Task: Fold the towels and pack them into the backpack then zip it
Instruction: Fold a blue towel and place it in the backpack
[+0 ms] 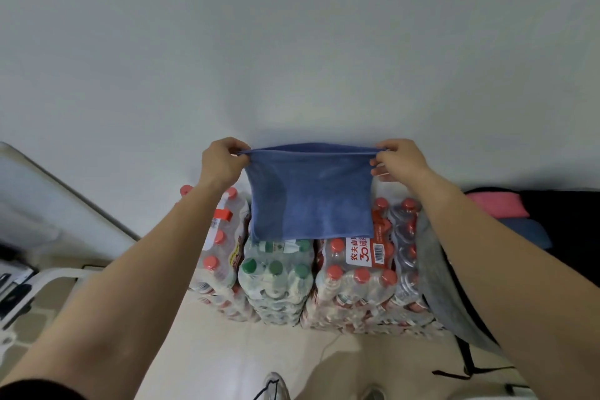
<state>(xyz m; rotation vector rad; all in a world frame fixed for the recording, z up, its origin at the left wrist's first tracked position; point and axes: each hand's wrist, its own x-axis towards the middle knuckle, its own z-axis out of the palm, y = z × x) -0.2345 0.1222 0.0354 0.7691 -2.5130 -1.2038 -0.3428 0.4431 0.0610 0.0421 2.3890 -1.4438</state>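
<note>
Towel (311,195) top corners between pinching fingers (231,144)

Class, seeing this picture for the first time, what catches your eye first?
The blue towel hangs at centre against the pale wall, its top corners pinched by the left hand and right hand. Below it, shrink-wrapped packs of water bottles stand stacked on the floor.

Both arms are bare and stretched out toward 12 o'clock, one coming in from 7, the other from 5. The left hand (220,161) and right hand (397,159) sit level, fingers curled, each pinching a top corner of the towel (311,198).
</note>
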